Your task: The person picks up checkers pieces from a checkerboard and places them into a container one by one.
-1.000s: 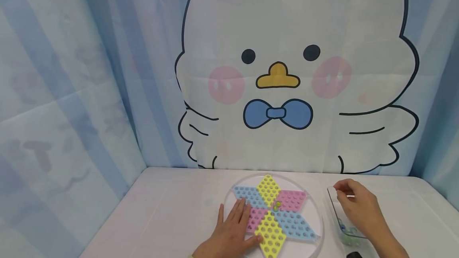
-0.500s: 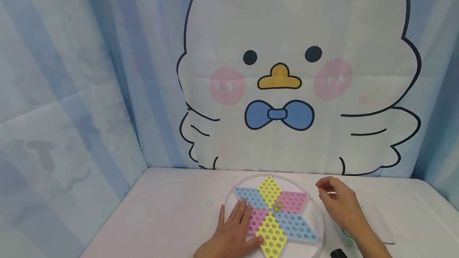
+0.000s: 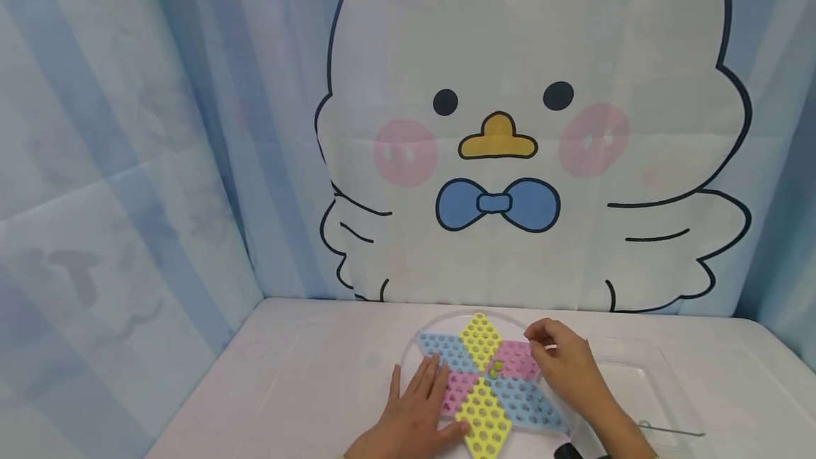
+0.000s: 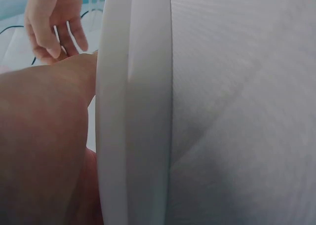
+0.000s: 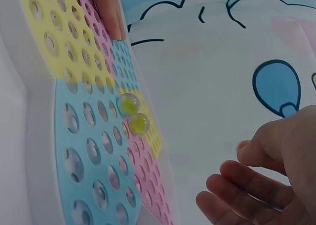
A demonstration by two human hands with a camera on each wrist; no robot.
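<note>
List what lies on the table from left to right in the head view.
Left hand flat on the star board's left side → two marbles at the star board centre → right hand over its right side → clear tray.

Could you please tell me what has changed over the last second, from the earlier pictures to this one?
The right hand has left the clear tray on the right and moved left, so it is now over the pink part of the star board, fingertips pinched together; whether it holds a marble cannot be seen. The left hand has stayed flat on the board, and the two yellow marbles remain near its centre.
</note>
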